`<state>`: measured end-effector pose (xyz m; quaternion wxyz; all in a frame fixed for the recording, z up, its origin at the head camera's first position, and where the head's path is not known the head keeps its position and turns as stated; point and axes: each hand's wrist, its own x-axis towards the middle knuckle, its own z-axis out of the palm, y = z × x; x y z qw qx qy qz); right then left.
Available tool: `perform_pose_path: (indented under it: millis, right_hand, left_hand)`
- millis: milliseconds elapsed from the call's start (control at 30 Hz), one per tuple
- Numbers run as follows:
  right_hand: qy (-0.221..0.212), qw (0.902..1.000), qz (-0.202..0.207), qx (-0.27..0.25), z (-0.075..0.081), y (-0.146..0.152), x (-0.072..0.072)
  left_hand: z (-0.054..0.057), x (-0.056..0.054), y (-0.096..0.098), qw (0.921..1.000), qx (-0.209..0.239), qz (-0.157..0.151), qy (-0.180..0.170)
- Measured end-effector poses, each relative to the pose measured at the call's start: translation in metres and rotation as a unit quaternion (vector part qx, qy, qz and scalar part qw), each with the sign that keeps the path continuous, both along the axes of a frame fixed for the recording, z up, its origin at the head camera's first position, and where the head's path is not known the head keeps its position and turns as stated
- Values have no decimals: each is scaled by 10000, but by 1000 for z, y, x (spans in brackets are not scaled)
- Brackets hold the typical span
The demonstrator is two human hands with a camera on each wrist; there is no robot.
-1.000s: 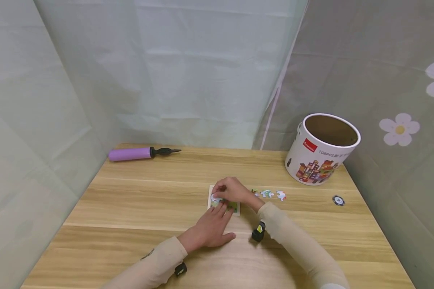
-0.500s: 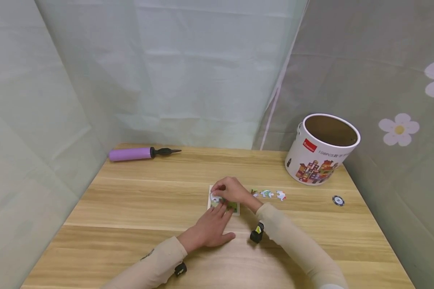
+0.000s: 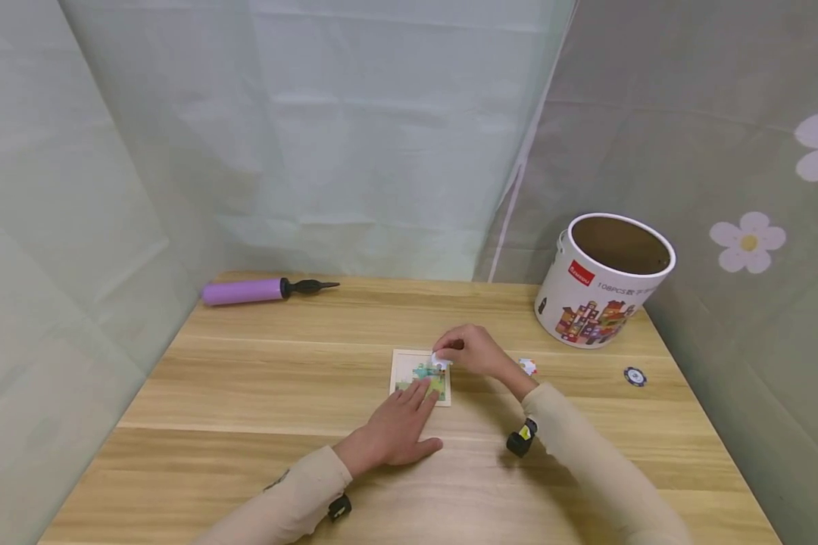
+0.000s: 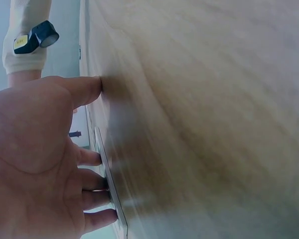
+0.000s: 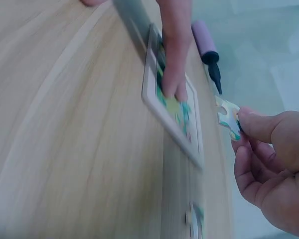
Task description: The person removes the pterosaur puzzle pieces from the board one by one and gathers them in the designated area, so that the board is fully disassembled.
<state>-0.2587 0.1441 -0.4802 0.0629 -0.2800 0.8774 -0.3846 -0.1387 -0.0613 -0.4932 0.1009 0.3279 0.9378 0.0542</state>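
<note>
A small jigsaw puzzle board (image 3: 393, 378) with a pale frame and a green picture lies mid-table. My left hand (image 3: 398, 430) rests on its near part, fingers spread and straight, thumb out on the wood. In the left wrist view the fingertips (image 4: 109, 217) meet the board. My right hand (image 3: 476, 352) pinches a puzzle piece (image 5: 229, 117), white with green and orange, between thumb and fingers. It hovers by the board's far right corner. Another puzzle piece (image 3: 528, 366), white with red, lies to the right on the table, beyond the right wrist.
A purple hand pump (image 3: 244, 292) with a black nozzle lies at the back left. At the back right stands a white bucket (image 3: 589, 303) printed with toy buildings. A dark round chip (image 3: 635, 376) is near the table's right side. Cloth hangs around the table.
My right hand has moved right, from the board's far left part to its far right corner, with a puzzle piece pinched in it. My left hand stays on the board.
</note>
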Motion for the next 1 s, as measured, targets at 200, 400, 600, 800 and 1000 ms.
perform_pose_path:
  millis: [200, 400, 600, 800, 1000]
  right_hand:
    - [-60, 9999, -143, 45, -2, 26, 7]
    - [34, 9995, -279, 134, -8, 44, 16]
    - [89, 9993, -336, 137, -10, 58, 22]
    - [-56, 9996, -247, 115, -16, 66, 28]
    - [47, 9994, -146, 321, -22, 69, 31]
  left_hand:
    - [-1, 0, -1, 10000, 93, -3, 33]
    - [0, 1, -1, 9999, 140, -11, 32]
    - [-3, 1, -2, 9997, 220, -61, 116]
    - [-5, 1, -1, 9997, 199, -66, 132]
    - [-2, 1, 0, 9998, 181, -38, 72]
